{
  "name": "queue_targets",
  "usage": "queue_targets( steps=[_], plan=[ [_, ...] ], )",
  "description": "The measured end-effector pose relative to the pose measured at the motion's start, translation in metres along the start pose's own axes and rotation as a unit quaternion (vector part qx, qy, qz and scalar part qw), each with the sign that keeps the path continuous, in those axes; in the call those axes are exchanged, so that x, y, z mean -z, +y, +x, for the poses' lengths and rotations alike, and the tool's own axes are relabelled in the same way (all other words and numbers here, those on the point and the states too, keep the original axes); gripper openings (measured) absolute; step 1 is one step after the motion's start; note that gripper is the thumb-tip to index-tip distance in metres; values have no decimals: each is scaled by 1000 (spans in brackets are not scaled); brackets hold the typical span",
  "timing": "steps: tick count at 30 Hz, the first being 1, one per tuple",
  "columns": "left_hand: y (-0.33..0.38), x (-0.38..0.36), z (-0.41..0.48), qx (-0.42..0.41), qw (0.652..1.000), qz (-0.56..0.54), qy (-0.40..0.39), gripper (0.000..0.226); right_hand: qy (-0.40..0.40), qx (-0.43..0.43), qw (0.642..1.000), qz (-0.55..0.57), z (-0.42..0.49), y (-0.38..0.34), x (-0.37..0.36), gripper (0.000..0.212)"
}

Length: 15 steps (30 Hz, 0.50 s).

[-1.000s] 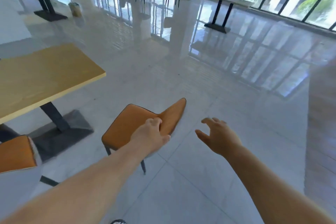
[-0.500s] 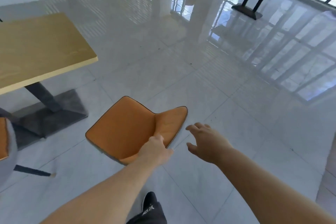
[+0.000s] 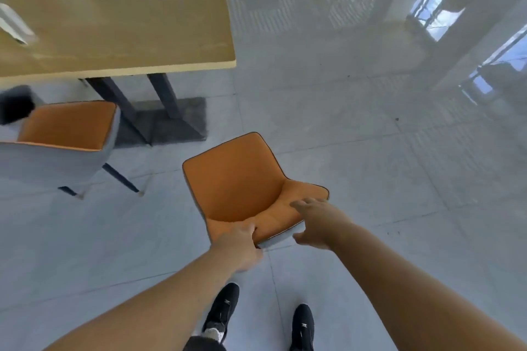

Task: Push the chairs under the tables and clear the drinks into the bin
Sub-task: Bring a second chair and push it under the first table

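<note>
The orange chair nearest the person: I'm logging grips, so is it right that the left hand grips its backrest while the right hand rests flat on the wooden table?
Not quite. The head view shows the right hand open over the orange chair's backrest, away from the wooden table. The left hand does grip the backrest.

An orange chair [image 3: 242, 185] with dark piping and a grey outer shell stands upright on the floor at centre, its seat turned toward the wooden desk [image 3: 119, 37] at far left (not yet under it). A second orange chair [image 3: 65, 128] with the same grey shell stands to its left, its seat partly beneath the desk's near edge, beside the dark pedestal.
</note>
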<state>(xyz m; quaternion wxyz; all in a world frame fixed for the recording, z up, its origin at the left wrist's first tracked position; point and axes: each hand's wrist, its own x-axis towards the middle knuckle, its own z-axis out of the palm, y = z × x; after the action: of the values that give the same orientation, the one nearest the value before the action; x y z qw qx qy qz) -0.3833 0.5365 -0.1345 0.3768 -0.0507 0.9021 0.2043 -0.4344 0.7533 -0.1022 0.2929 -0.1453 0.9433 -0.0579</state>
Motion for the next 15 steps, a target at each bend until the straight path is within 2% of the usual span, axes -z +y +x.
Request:
queue_targets(
  steps=[3, 8, 12, 15],
  plan=[
    [6, -8, -3, 36, 999, -34, 5, 68, -30, 48, 998, -24, 11, 15, -6, 76],
    [14, -23, -4, 47, 994, -50, 90, 68, -44, 92, 994, -42, 30, 36, -10, 61],
    [9, -30, -5, 28, 989, -40, 139, 59, -31, 92, 995, -34, 41, 39, -20, 60],
    [2, -31, -5, 15, 988, -43, 146, 50, -19, 77, 995, -57, 48, 30, -25, 59]
  ],
)
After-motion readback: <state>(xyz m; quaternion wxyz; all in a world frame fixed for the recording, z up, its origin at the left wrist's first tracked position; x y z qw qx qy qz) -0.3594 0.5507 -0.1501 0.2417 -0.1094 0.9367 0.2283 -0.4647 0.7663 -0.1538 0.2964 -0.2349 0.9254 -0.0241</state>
